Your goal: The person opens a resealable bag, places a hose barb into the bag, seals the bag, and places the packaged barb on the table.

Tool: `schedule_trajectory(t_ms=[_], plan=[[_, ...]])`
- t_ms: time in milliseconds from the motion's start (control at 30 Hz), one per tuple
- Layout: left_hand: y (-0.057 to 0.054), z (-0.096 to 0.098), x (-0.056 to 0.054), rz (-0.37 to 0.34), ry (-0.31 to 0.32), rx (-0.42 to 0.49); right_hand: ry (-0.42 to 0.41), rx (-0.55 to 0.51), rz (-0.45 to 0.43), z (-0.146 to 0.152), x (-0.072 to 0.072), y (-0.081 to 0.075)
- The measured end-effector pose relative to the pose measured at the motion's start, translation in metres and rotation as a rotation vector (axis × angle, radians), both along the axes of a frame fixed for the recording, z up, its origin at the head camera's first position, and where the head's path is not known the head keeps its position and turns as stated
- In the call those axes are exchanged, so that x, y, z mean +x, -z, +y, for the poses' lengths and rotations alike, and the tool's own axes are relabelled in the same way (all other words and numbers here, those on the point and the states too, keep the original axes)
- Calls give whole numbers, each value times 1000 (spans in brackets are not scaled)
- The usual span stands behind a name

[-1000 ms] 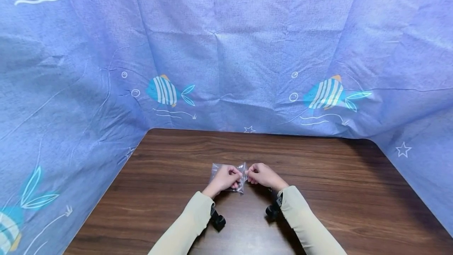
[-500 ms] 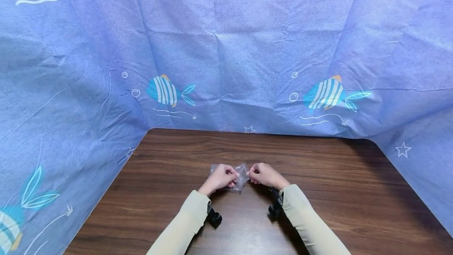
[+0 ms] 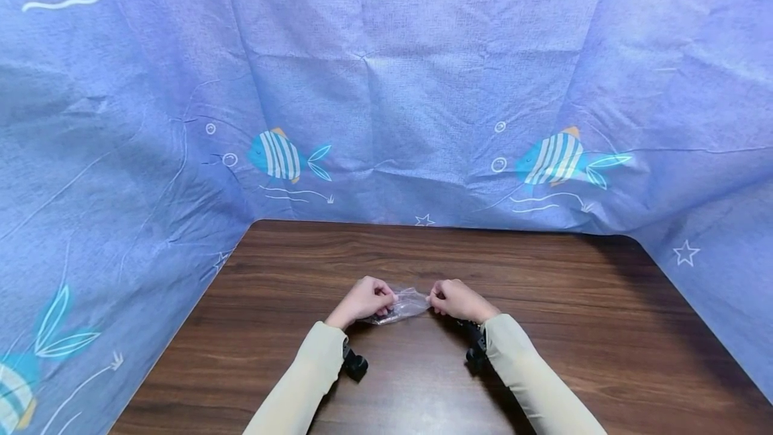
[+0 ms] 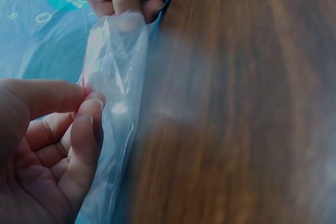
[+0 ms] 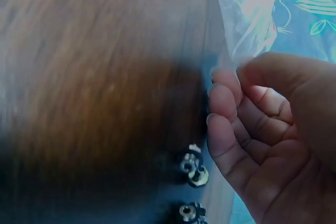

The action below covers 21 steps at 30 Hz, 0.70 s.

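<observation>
Between the two hands a clear, crinkled plastic bag point(image 3: 408, 305) is stretched over the table. My left hand point(image 3: 367, 299) pinches its left part between thumb and fingers. A thin red line runs along the bag point(image 4: 116, 77) at that grip in the left wrist view. At the bag's right end, the thumb and fingertips of my right hand point(image 3: 460, 301) pinch a corner. The right wrist view shows the bag point(image 5: 245, 19) tapering to that pinch. Whether anything lies inside the bag cannot be told.
A dark brown wood-grain table point(image 3: 543, 274) lies under the hands. Behind it hangs a blue cloth point(image 3: 417, 106) printed with fish. Black camera mounts point(image 3: 355, 362) sit on both wrists. Small black and metallic pieces point(image 5: 193, 167) show low in the right wrist view; their kind is unclear.
My left hand has moved left and my right hand slightly right, widening the gap between them. The bag has been drawn out into a longer, narrower shape.
</observation>
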<state>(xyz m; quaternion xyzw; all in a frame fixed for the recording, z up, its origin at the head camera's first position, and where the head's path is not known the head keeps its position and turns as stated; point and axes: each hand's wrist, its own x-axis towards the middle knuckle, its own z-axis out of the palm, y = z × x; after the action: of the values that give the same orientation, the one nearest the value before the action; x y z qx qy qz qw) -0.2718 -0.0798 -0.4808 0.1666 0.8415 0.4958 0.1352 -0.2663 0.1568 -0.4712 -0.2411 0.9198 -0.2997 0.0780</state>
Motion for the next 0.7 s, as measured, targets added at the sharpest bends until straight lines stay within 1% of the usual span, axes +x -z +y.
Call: schedule_trajectory(t_ms=[133,233,400,567,700], plan=[[1,-2,-2,-3,23,-8,-53,21,44,3,-1,0],[3,-4,-4,-1,34,-14,-88,38,96,4,-2,-2],[3,-6,-4,0,60,-21,-105,75,156,6,-3,-2],[4,-6,-3,-4,74,-32,-104,53,146,9,-3,-2],[7,-6,-4,-13,88,-8,-89,24,100,12,-3,-2]])
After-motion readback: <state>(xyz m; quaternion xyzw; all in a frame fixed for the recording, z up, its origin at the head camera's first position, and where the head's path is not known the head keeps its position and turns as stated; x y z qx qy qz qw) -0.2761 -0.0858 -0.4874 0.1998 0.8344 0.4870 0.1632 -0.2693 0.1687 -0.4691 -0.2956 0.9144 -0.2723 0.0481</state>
